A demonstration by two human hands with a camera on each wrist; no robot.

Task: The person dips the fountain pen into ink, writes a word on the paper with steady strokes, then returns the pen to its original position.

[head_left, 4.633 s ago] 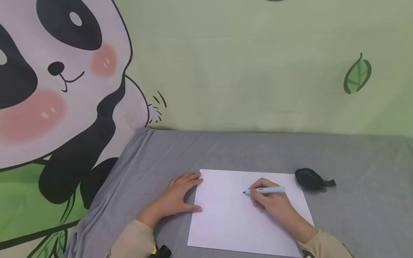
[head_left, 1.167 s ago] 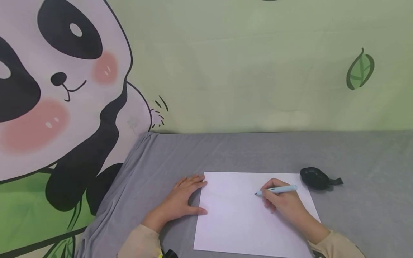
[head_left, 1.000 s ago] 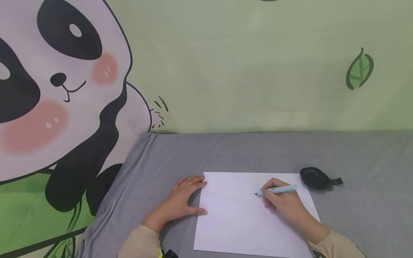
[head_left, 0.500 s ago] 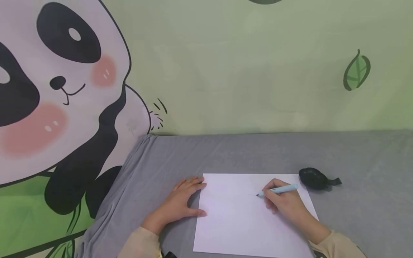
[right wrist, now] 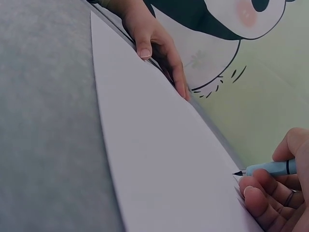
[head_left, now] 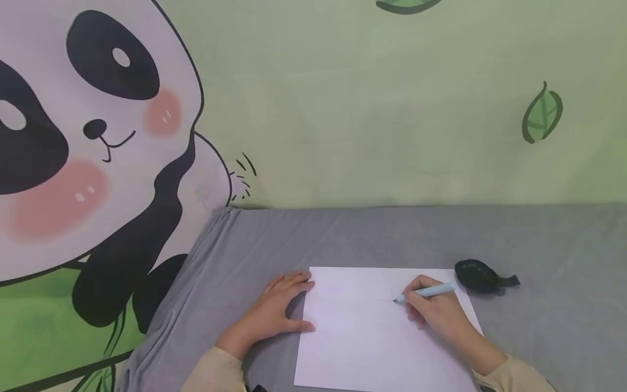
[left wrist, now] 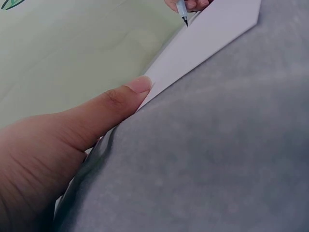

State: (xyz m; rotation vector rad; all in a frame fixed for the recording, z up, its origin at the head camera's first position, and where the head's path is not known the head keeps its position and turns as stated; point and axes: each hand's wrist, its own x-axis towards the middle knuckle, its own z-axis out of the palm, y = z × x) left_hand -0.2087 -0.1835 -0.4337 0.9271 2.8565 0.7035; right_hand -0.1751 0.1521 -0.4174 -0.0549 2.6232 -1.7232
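Observation:
A white sheet of paper lies on the grey cloth. My right hand pinches a light blue pen between thumb and fingers, its dark tip at the paper. A faint short line runs left from that tip. My left hand rests at the sheet's left edge, fingers spread and thumb on the paper. The left wrist view shows this thumb pressing the sheet's edge. In the right wrist view the pen nib is dark and pointed, above the sheet's surface or touching it; I cannot tell which.
A black oval object with a narrow tail lies just beyond the paper's upper right corner. Grey cloth covers the table up to a green wall with a panda picture at left.
The pen tip has moved slightly right across the paper, and a faint line now shows behind it. My left hand stays at the sheet's edge. The head view has shifted a little.

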